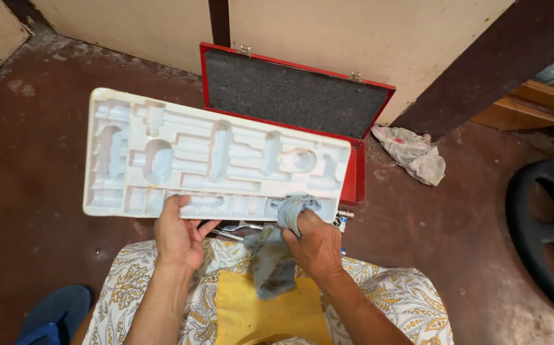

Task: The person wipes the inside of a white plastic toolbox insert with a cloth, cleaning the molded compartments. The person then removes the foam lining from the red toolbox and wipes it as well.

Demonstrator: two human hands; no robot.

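My left hand [178, 233] grips the near edge of a white moulded plastic tool tray [162, 137], holding it up flat over a red toolbox. The tray has several shaped recesses, and no tool shows in any of them. My right hand [315, 246] holds a grey-blue rag [270, 259] and presses a fold of it against the tray's near right edge. The red metal toolbox [355, 176] lies open behind the tray, its lid lined with dark grey foam [290, 96]. Metal tools [235, 229] show just below the tray, between my hands.
A crumpled pale rag [414, 153] lies on the brown floor right of the toolbox. A black wheel-like object [542, 233] sits at the right edge. A yellow cloth [258, 313] covers my patterned lap. A blue sandal [53, 313] is at lower left. Beige walls stand behind.
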